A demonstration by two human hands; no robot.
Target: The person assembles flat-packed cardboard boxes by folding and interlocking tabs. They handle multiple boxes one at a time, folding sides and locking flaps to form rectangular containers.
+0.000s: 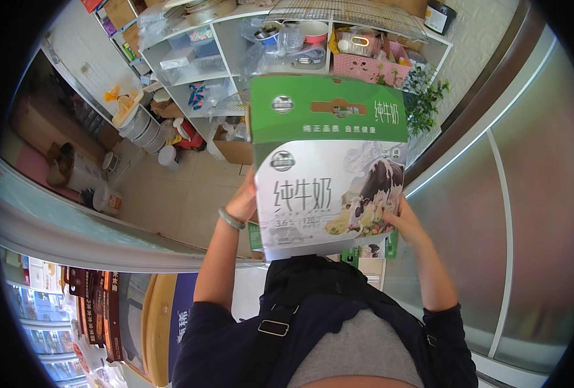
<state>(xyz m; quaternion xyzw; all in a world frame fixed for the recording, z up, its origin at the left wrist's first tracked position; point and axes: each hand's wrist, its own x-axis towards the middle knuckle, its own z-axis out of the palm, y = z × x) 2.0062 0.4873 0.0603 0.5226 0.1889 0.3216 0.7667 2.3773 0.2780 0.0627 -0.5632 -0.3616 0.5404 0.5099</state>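
A large green and white milk carton box [306, 174] with a cow picture and a cut-out handle slot is held up in front of my chest. My left hand [242, 199] grips its left side, with most of the fingers hidden behind the cardboard. On the opposite side, my right hand [406, 223] is pressed against the lower right edge, its thumb on the front face. A bracelet [231, 218] circles my left wrist. Below the box, parts of another green and white box [372, 249] show near the floor.
Behind stands a white shelf unit [228, 48] with bags, bowls and a pink basket [368, 66]. White buckets [146, 132] stack at the left on the tiled floor [177, 194]. A frosted sliding door [455, 194] stands at the right, with a leafy plant [422, 97] beyond the box.
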